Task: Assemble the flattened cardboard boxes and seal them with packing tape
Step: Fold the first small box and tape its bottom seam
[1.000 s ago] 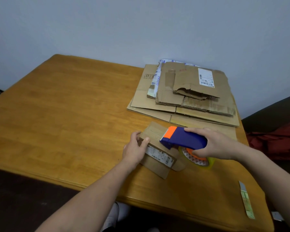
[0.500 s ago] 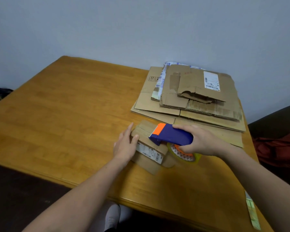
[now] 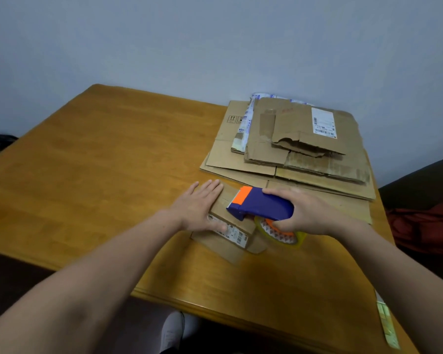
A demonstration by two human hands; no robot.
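A small cardboard box (image 3: 234, 227) with a white label lies on the wooden table (image 3: 100, 159). My left hand (image 3: 200, 208) lies flat on the box's left side with straight fingers, pressing it down. My right hand (image 3: 307, 213) grips a blue tape dispenser (image 3: 260, 205) with an orange front. Its front end rests on the box top. The roll of clear tape (image 3: 281, 232) hangs under the dispenser, to the right of the box. A pile of flattened cardboard boxes (image 3: 299, 146) lies behind, at the table's far right.
A strip of tape or paper (image 3: 386, 325) lies near the table's right front edge. A dark seat with a red cloth (image 3: 430, 226) stands right of the table. A grey wall rises behind. A white shoe (image 3: 172, 333) shows below the front edge.
My left hand has gone from gripping the box's edge to lying flat on it with fingers spread. The dispenser has slid leftward along the box top.
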